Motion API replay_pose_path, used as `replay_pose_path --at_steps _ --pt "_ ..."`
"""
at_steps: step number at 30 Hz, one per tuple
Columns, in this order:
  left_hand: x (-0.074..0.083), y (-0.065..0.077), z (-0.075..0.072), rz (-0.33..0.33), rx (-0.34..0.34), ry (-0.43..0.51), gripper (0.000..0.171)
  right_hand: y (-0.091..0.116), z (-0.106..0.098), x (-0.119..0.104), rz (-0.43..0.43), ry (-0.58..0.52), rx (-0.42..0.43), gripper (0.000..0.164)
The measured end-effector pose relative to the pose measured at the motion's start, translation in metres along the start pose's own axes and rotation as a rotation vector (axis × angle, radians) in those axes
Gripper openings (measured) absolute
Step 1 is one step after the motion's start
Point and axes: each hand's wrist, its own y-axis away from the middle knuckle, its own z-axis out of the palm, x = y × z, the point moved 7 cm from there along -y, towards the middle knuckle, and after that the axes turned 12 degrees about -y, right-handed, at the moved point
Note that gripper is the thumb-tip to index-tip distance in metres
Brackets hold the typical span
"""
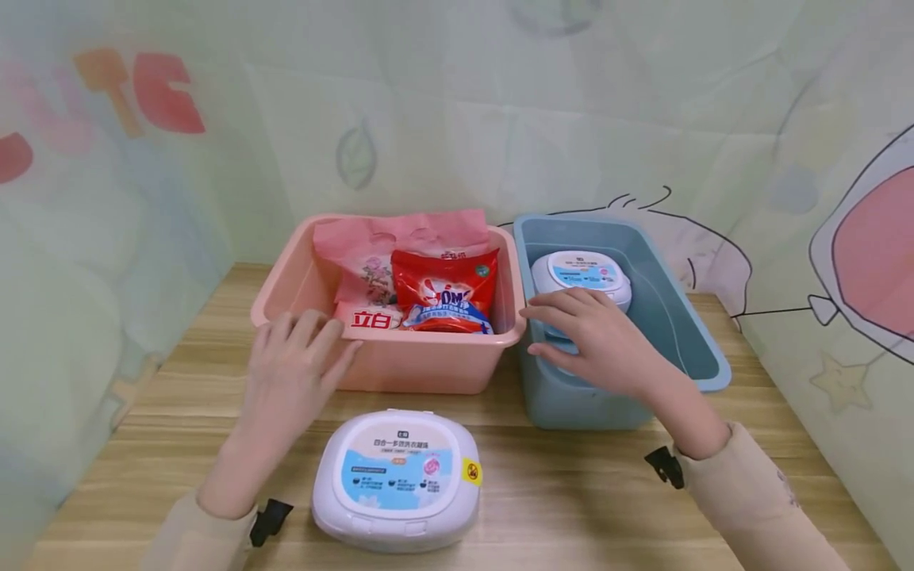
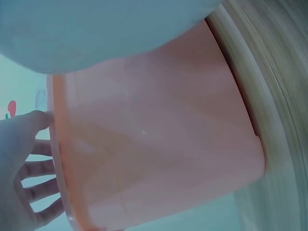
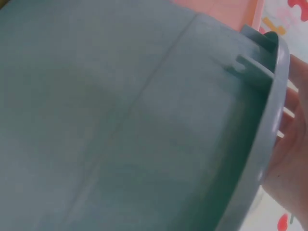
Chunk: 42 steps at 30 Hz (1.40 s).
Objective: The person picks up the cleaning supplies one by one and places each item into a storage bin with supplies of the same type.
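Observation:
My left hand is at the front left corner of a pink plastic basin, its fingers loosely bent and spread. In the left wrist view, the thumb and fingers are right at the basin's rim. Over the front rim of a blue plastic basin is my right hand, fingers extended toward the pink basin's right corner. Nothing shows in its grasp. A white laundry-pod box with a blue label lies inside the blue basin, partly hidden by this hand. A similar pod box stands on the table between my forearms.
Inside the pink basin are a red detergent bag, a pink bag and a pack with red lettering. The two basins stand side by side on the wooden table. A printed curtain hangs behind and around the table.

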Motion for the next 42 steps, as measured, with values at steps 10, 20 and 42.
replay_pose_path --at_steps 10,20,42 --pt "-0.001 0.000 -0.004 -0.009 -0.073 -0.003 0.036 0.013 -0.003 0.000 -0.023 -0.028 0.121 0.045" --pt "-0.001 0.000 -0.004 -0.023 -0.097 0.010 0.040 0.027 0.000 -0.001 -0.073 -0.024 0.227 0.044" --pt "0.010 -0.003 -0.016 0.021 -0.021 0.096 0.055 0.062 0.004 -0.009 -0.149 -0.014 0.404 0.039"
